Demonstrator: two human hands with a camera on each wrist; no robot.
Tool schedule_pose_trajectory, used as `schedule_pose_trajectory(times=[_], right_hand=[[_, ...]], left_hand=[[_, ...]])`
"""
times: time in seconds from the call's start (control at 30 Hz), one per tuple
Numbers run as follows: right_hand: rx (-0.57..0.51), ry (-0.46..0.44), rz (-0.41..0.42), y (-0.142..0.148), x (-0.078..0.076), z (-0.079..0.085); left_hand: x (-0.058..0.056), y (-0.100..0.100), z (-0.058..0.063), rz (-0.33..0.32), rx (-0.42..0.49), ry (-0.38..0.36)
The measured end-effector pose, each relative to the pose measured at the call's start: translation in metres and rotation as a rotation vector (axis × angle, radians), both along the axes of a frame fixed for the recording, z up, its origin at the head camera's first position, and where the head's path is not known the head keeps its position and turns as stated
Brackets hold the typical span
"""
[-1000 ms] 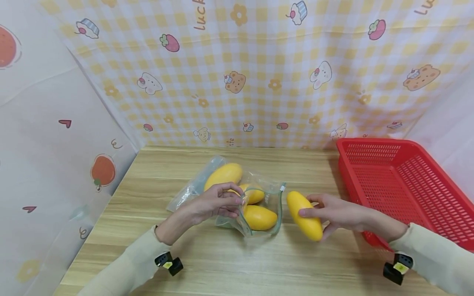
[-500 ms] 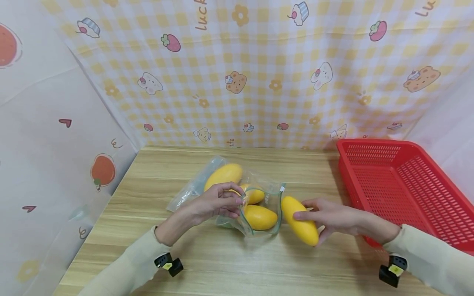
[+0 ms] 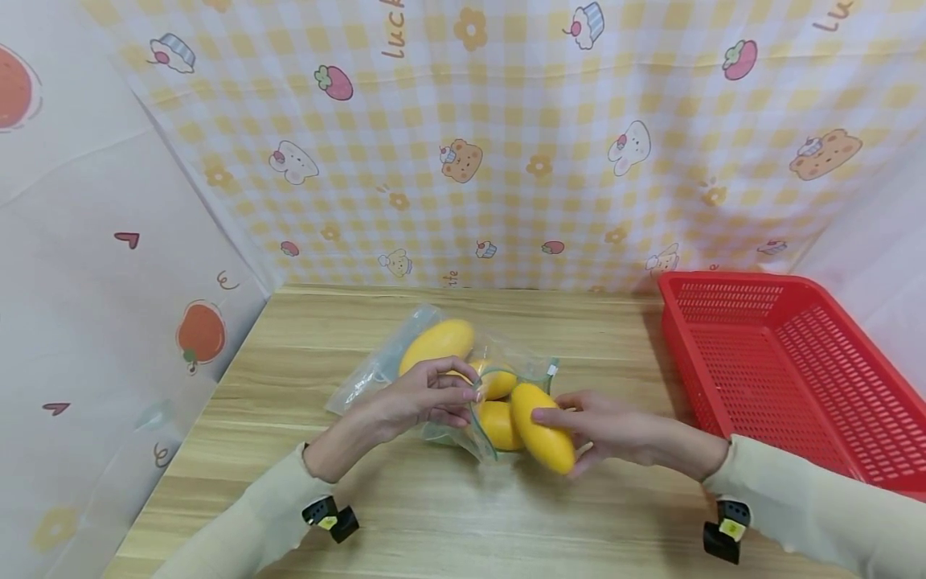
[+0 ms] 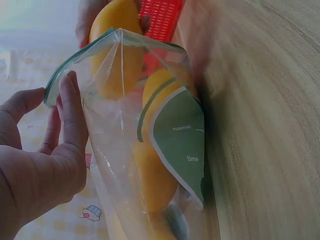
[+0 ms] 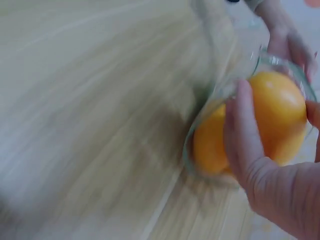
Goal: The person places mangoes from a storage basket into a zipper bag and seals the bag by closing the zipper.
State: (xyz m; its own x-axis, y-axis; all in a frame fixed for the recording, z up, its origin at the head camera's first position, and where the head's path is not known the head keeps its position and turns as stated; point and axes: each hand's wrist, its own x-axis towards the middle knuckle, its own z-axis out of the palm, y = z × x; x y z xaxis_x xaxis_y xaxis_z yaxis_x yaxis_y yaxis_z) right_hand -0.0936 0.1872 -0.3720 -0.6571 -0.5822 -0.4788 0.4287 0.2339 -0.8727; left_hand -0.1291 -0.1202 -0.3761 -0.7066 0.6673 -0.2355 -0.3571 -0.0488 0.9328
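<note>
A clear zip bag (image 3: pixel 365 382) with a green seal lies on the table, its mouth held open to the right. Three yellow mangoes show inside it, one (image 3: pixel 439 344) at the back and one (image 3: pixel 495 426) near the mouth. My left hand (image 3: pixel 419 396) pinches the bag's rim between thumb and fingers, seen closely in the left wrist view (image 4: pixel 47 165). My right hand (image 3: pixel 615 430) grips another mango (image 3: pixel 544 433) at the bag's mouth, overlapping the one inside. In the right wrist view this mango (image 5: pixel 280 107) sits within the green-edged opening.
A red perforated plastic basket (image 3: pixel 712 394) stands on the right of the wooden table (image 3: pixel 463 531), its visible inside bare. A checked cloth (image 3: pixel 506 145) hangs along the back. White printed cloth (image 3: pixel 130 322) closes off the left.
My right hand has carried its mango leftward from beside the bag to its mouth. The left hand keeps its pinch on the rim, nearly still.
</note>
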Motion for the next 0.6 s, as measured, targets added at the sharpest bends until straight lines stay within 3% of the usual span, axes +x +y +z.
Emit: schedule_pose_trajectory(times=[0.17, 0.33, 0.6], right_hand=[[-0.158, 0.042, -0.088, -0.003, 0.002, 0.013], [-0.109, 0.101, -0.149, 0.016, -0.003, 0.02], [-0.011, 0.162, -0.136, 0.046, -0.015, 0.014]], left_hand=[[0.001, -0.001, 0.003, 0.035, 0.01, 0.025], [0.001, -0.003, 0.007, 0.062, 0.017, 0.034], [0.001, -0.004, 0.007, 0.042, 0.029, 0.031]])
